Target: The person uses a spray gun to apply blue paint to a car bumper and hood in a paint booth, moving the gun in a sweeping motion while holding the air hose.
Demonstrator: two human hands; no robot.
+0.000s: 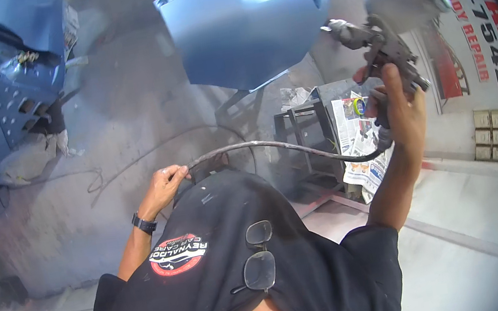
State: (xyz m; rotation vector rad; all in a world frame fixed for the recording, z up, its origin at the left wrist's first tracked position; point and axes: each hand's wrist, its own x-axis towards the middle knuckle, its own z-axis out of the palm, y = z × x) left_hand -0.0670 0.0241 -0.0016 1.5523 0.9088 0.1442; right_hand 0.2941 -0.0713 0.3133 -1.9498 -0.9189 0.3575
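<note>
Spray gun [385,43] in right-hand fingers [392,82]

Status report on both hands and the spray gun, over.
Right hand gripping spray gun, nozzle toward blue panel. Left hand holding hose. Hose arcs between hands; nothing visible blocking nozzle.

We tag a smooth, semi-gloss blue panel [246,32] at 12 o'clock, dull metal spray gun [389,45] at 2, matt hose [280,144], matt cloth shirt [225,208] at 6.
</note>
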